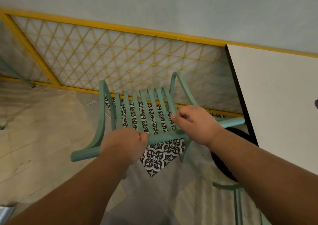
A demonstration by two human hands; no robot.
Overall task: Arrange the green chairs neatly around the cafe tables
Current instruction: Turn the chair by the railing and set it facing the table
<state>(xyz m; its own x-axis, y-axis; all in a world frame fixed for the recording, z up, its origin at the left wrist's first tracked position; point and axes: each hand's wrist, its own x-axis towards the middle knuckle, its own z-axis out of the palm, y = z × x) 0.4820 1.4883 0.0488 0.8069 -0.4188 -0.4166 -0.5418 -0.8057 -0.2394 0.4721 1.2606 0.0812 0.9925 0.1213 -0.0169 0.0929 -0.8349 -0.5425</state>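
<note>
A green chair sits just left of a white cafe tabletop, its right armrest reaching toward the tabletop's black edge, as we take it in both hands. Our left hand is curled tight round the near rail of the slatted frame. Our right hand is closed on the same frame at its right end, fingers wrapped round it. Neither hand holds anything else.

The step in hand, as we judge it, is squaring this chair to the tabletop. To do it well we would keep both grips even and lift or tip the chair rather than drag it across the tiles. We would then turn it until the frame runs parallel with the tabletop's edge, minding the dark round table base beside the right armrest and the second green chair at lower right.

The chair is painted a pale sea green, with narrow parallel slats and two broad armrests that curve down and flare out. A black-and-white patterned tile shows through the gaps. Whether the slats form the seat or the back, we cannot tell from this angle. Behind the chair runs a yellow lattice railing, and a leg of another green chair shows at far left.
</note>
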